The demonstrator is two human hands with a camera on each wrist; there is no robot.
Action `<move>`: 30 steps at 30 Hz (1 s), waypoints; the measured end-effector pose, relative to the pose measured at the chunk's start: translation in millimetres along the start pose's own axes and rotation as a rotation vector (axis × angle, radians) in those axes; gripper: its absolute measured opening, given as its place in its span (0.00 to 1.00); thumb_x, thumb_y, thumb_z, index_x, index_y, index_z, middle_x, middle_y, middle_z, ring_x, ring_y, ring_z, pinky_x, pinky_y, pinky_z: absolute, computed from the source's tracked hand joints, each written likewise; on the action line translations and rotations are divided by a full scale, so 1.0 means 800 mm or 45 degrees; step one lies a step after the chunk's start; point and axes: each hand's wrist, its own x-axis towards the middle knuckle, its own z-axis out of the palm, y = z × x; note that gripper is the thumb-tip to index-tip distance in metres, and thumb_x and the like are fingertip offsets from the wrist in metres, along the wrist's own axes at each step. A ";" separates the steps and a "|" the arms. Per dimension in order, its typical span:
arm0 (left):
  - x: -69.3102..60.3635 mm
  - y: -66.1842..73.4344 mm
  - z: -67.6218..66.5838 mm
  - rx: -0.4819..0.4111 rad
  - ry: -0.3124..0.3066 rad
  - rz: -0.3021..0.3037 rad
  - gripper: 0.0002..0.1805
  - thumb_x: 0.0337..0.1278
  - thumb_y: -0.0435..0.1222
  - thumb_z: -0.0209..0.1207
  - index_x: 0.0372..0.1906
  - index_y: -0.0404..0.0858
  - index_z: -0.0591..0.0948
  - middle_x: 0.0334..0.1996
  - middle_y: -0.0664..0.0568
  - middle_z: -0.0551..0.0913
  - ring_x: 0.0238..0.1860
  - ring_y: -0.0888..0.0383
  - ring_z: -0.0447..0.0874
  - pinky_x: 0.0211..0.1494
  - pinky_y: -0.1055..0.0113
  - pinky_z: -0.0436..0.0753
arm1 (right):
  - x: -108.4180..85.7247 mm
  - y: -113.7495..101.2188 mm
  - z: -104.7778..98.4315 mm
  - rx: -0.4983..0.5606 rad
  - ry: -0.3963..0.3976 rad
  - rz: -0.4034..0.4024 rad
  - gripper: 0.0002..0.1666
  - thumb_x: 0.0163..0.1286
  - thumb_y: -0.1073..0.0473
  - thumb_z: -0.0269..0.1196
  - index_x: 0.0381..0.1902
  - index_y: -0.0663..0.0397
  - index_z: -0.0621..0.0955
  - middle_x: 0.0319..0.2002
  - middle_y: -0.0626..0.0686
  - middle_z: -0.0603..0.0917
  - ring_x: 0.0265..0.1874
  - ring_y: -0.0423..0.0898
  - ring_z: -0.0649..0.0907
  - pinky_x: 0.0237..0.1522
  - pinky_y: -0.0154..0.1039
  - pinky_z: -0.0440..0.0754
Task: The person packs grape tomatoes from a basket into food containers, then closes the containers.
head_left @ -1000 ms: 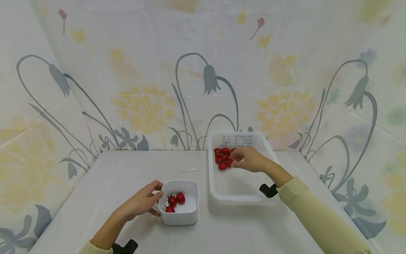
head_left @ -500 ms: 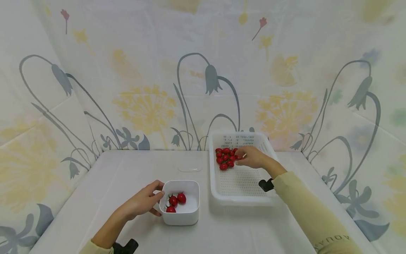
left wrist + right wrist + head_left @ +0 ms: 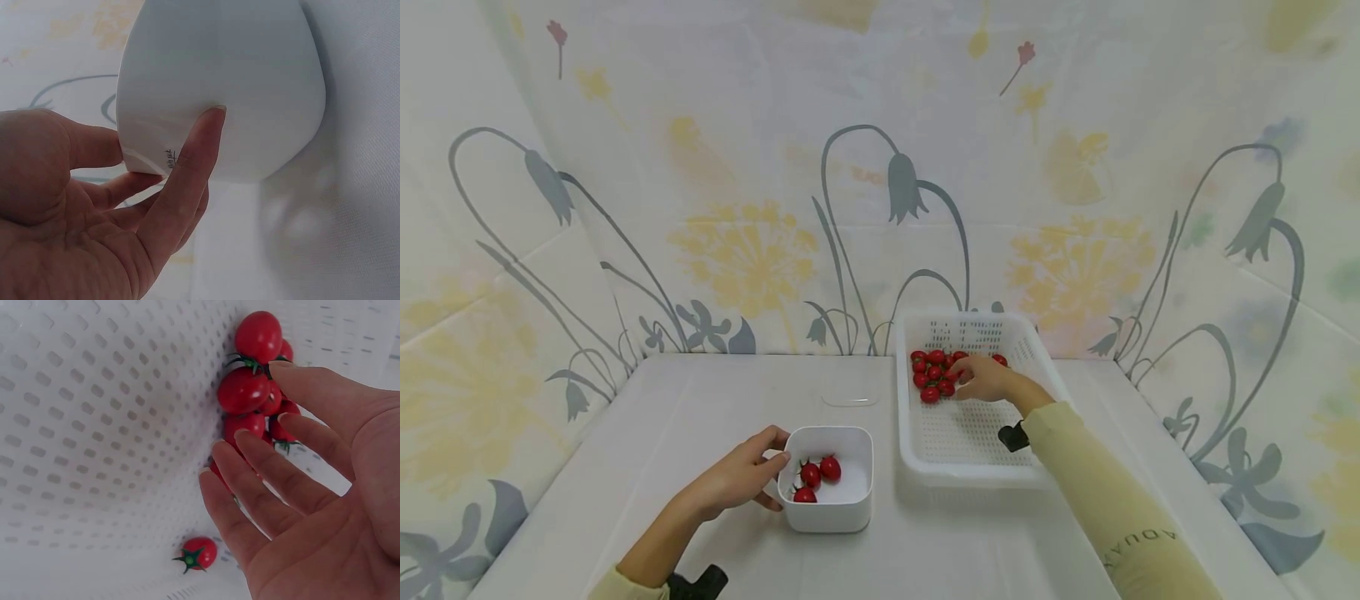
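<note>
My left hand [image 3: 741, 473] holds the left side of a small white container [image 3: 831, 518], its thumb at the rim and a finger pressed on the outer wall [image 3: 250, 94]. Several red cherry tomatoes [image 3: 810, 475] lie inside it. My right hand [image 3: 991, 379] reaches into a white perforated basket [image 3: 906, 433], fingers spread. In the right wrist view its thumb meets the heaped cherry tomatoes [image 3: 242, 390] near a green stem, with the other fingertips close beside them. A lone cherry tomato [image 3: 200, 553] lies apart, also visible behind the right hand.
A clear, thin-edged flat piece [image 3: 850, 401] lies on the white-covered table [image 3: 715, 392] behind the container. The basket stands to the container's right, with a gap between them. A floral cloth [image 3: 745, 167] rises behind the table.
My right hand shifts right with a red tomato at its fingertips, then comes back left to the heap. A lone tomato now shows behind it. My left hand keeps its hold.
</note>
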 end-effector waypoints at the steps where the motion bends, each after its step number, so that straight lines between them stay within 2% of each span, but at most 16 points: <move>1: 0.000 0.000 0.000 0.000 0.000 0.000 0.17 0.77 0.32 0.51 0.63 0.30 0.70 0.63 0.33 0.73 0.42 0.49 0.82 0.35 0.54 0.91 | 0.001 0.000 0.001 0.008 -0.008 0.014 0.26 0.68 0.62 0.68 0.61 0.67 0.78 0.56 0.68 0.81 0.56 0.61 0.81 0.58 0.56 0.82; 9: 0.000 0.001 0.001 -0.002 -0.002 -0.001 0.17 0.77 0.32 0.51 0.63 0.30 0.70 0.63 0.33 0.73 0.43 0.48 0.82 0.35 0.54 0.91 | 0.009 0.003 0.006 -0.019 -0.035 0.030 0.25 0.68 0.64 0.68 0.61 0.66 0.79 0.53 0.65 0.83 0.54 0.58 0.82 0.56 0.53 0.84; 18: 0.001 -0.001 0.001 -0.001 -0.001 0.001 0.17 0.77 0.33 0.51 0.64 0.31 0.70 0.63 0.34 0.73 0.45 0.47 0.83 0.35 0.54 0.91 | 0.018 0.008 0.009 -0.095 -0.060 0.020 0.19 0.66 0.62 0.70 0.53 0.63 0.84 0.43 0.57 0.86 0.42 0.51 0.83 0.43 0.45 0.86; 24: 0.001 -0.001 0.000 0.005 0.010 -0.005 0.17 0.77 0.32 0.51 0.63 0.31 0.70 0.62 0.34 0.73 0.44 0.47 0.83 0.35 0.55 0.91 | 0.022 0.003 0.013 -0.149 -0.082 0.026 0.16 0.65 0.59 0.70 0.49 0.61 0.86 0.44 0.56 0.87 0.43 0.50 0.84 0.44 0.44 0.87; 30: 0.001 -0.002 0.001 0.002 0.009 -0.012 0.17 0.77 0.33 0.51 0.64 0.31 0.70 0.63 0.33 0.72 0.45 0.47 0.83 0.35 0.55 0.91 | 0.022 -0.008 0.016 -0.045 -0.142 0.079 0.14 0.66 0.61 0.71 0.46 0.63 0.86 0.35 0.53 0.88 0.30 0.45 0.86 0.36 0.39 0.88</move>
